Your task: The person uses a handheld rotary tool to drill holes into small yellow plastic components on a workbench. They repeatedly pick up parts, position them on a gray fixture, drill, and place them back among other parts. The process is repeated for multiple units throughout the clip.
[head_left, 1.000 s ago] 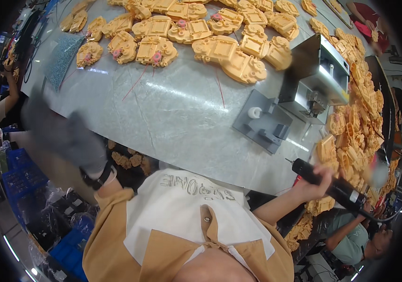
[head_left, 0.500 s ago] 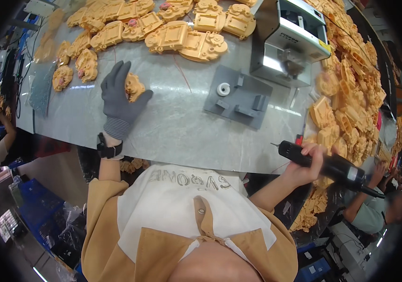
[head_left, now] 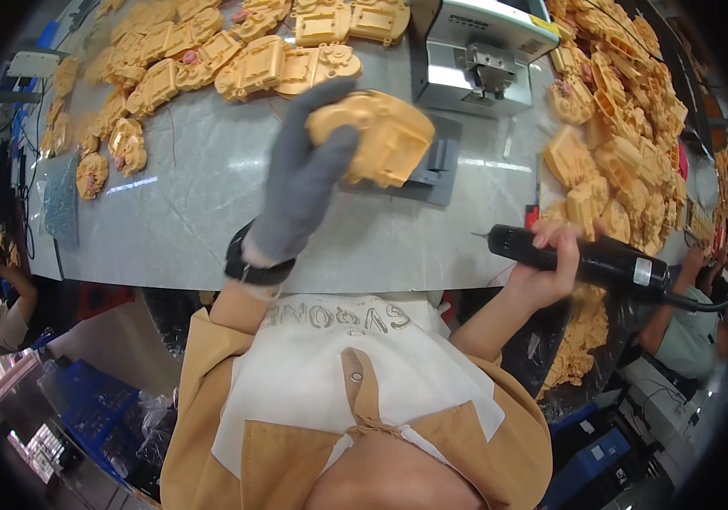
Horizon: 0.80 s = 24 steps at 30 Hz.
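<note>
My left hand, in a grey glove, is closed on a yellow-orange plastic housing with a square recess. It is raised over the table, partly covering a grey fixture plate. My bare right hand grips a black electric screwdriver near the table's front edge. The tool's thin bit points left, and its cable runs off to the right.
Several similar housings lie in rows along the back left. A large heap of them fills the right side. A boxy screw feeder stands behind the fixture. Co-workers' arms show at both sides.
My left hand has moved right and up from the table with the housing, which now shows its broad recessed face. The right hand with the screwdriver shifted only slightly. The whole view has turned somewhat.
</note>
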Available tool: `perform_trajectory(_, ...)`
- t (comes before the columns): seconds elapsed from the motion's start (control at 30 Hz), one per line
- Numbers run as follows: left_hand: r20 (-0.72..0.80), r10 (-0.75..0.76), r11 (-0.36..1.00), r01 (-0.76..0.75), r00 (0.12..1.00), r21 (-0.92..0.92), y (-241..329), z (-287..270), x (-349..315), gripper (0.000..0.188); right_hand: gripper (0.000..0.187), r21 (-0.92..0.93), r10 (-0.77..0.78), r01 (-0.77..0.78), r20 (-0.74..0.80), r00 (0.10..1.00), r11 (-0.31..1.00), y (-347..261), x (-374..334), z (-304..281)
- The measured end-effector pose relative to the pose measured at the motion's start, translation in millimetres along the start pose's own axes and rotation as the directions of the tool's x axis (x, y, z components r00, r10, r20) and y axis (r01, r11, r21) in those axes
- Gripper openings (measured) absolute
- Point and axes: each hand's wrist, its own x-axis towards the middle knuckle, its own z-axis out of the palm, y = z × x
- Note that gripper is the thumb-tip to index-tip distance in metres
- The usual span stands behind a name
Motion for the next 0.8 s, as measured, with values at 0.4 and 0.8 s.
perform_trajectory(0.4,0.358,0.146,0.600,-0.370,0.922,0.709,-41,42,6,0.060,0.045,-0.109,0.005,-0.005,0.002,1.000,0.994,20,5,-1)
perform_trajectory(0.8,0.172,0.316,0.586,-0.334,0.933,0.738,-15,25,7,0.053,0.045,0.141,0.135,-0.135,0.016,0.991,0.981,41,-10,31)
